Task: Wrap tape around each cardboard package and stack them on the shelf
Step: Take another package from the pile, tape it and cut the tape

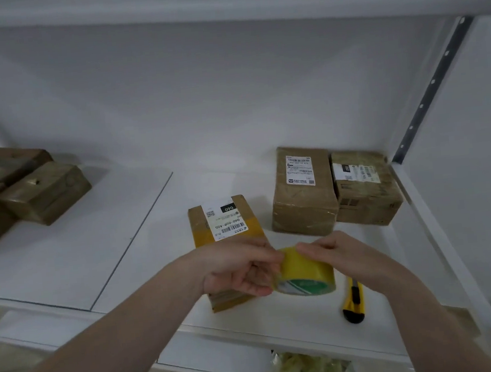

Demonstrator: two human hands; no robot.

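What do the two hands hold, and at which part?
Both hold the yellow tape roll: left hand at its left side, right hand pinching its top edge.

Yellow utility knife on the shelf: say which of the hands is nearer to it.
Right. The right hand grips the tape roll just above the utility knife; the left hand is farther left, over the package.

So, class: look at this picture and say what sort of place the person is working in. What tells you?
Probably a parcel packing or storage room. Cardboard packages with shipping labels sit on a white metal shelf, both hands hold a roll of yellow tape, and a yellow utility knife lies beside them.
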